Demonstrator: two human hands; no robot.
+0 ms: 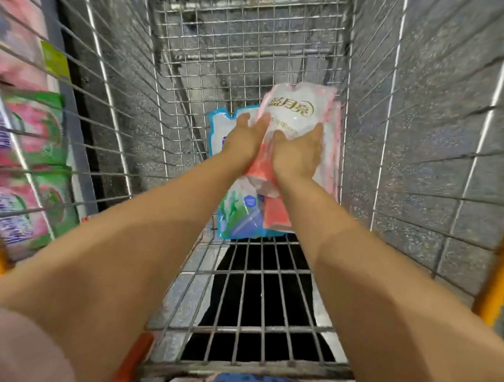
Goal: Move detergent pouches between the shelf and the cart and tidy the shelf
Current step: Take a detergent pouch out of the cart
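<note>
Head view: our left hand [244, 139] and right hand [296, 156] grip the pink pouch [298, 110] over the cart [248, 56]; likely soft, sloshy, slick, so we hold its sides.

Left hand [243, 144] and right hand [296, 155] held a pink pouch [295, 110] inside the cart [254, 56], near its right wall, above a blue pouch [237, 216].

both bare forearms reach forward and down, side by side, converging until the wrists are close together. the left hand [242, 142] holds the left edge of a pink-and-white pouch [295, 110], its fingers pointing away from the body. the right hand [298, 155] sits just beside it, back of the hand up, fingers curled onto the pouch's face.
</note>
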